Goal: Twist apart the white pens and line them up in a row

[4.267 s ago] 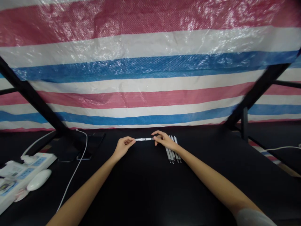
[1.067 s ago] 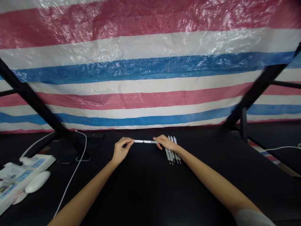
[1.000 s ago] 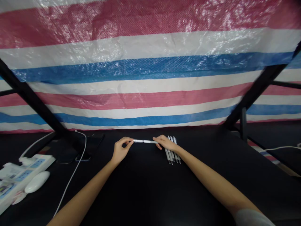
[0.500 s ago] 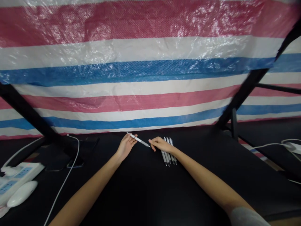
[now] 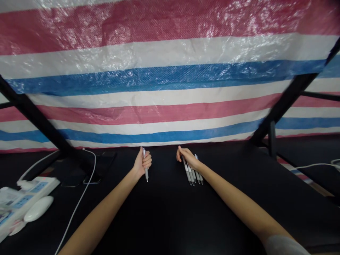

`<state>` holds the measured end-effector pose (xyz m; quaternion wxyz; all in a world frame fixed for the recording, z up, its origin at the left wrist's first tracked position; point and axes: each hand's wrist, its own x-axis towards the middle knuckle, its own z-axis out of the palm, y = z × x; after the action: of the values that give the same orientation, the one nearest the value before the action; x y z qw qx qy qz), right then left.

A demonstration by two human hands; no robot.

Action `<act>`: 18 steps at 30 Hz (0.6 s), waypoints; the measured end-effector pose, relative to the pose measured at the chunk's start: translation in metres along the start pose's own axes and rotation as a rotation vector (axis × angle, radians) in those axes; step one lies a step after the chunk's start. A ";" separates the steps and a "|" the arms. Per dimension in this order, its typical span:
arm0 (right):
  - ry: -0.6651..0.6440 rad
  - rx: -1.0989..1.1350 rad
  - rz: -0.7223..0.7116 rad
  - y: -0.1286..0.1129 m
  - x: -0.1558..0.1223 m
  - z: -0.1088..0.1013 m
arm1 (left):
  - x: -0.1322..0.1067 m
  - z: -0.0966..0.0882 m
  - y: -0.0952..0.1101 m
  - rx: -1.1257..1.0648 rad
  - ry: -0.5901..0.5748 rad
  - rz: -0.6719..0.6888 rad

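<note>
Left hand clenched around one white pen. Pen stands roughly upright in the fist, one end showing above the fingers and the pointed tip below them. Right hand lies over the far ends of a separate group of pens, fingers extended and touching them. Whether it grips any of them cannot be told. Four pens counted in the group, side by side and slightly fanned, tips toward the person; the hand partly hides their far ends. Group lies on the black desk, to the right of the held pen and well clear of it.

Further left on the desk: one white power strip, one white mouse just beside it, one white cable and one dark phone. Far right: a second white cable. Behind the desk hangs one striped tarp in red, white and blue, crossed by two diagonal black struts. Grey sleeve at the right arm's lower edge.
</note>
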<state>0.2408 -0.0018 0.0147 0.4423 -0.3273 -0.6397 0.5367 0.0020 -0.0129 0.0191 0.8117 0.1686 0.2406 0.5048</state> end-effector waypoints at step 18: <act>0.033 0.104 0.025 0.004 0.002 -0.003 | 0.001 -0.004 0.001 0.019 -0.042 -0.078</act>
<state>0.2420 0.0022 0.0115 0.4624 -0.3206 -0.5993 0.5694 -0.0003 -0.0117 0.0158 0.8340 0.1773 0.2346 0.4669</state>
